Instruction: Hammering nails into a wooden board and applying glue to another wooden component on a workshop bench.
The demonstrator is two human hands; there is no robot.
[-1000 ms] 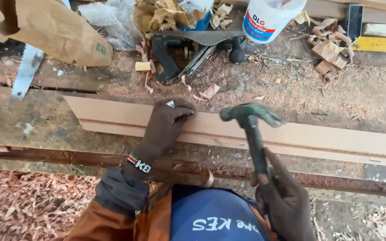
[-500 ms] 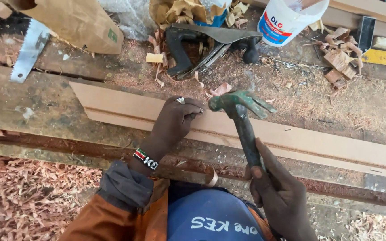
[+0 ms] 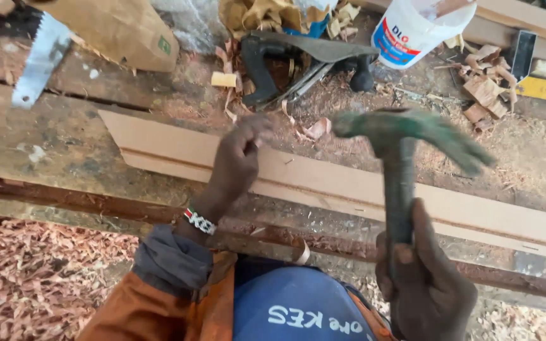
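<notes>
Sawdust and curly shavings cover the rough workbench (image 3: 45,145). On it lies a long pale board (image 3: 349,186), running from near left to far right. It looks stiff and light, best held flat from the top. The left hand (image 3: 238,161) rests on the board, fingers pinched together; what they pinch is too small to tell. The right hand (image 3: 421,278) is clenched round a green hammer (image 3: 399,158), lifted up above the board. A white tub (image 3: 415,31) stands far off.
</notes>
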